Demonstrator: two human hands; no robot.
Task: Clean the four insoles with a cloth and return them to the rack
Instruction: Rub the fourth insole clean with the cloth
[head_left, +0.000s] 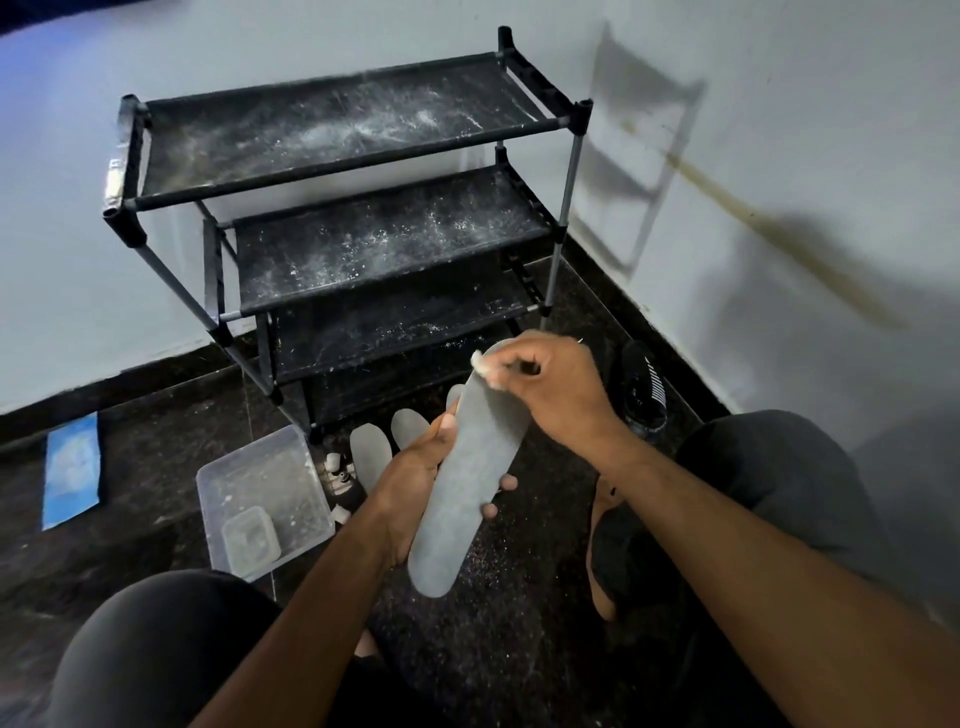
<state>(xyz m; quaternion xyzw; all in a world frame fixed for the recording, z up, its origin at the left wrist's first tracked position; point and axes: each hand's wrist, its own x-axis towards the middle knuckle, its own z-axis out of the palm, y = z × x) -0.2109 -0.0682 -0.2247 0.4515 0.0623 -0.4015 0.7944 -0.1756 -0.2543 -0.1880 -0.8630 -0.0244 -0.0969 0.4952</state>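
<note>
My left hand (415, 478) grips a grey insole (467, 483) around its middle, holding it lengthwise with the toe end pointing toward the rack. At that far toe end, my right hand (556, 389) presses a small white cloth (483, 366) against the insole. Two more grey insoles (370, 457) (409, 426) lie on the dark floor just beyond my left hand, and the tip of a third (454, 396) peeks out behind the held one. The black multi-tier rack (343, 135) stands against the wall ahead, its fabric shelves dusted with white powder and bare of insoles.
A clear plastic tub (260, 483) with a smaller container (251, 540) inside sits on the floor at left. Small white bottles (340, 473) stand beside it. A blue sheet (71, 467) lies far left. A black shoe (644, 389) rests right of the rack. My knees frame the bottom.
</note>
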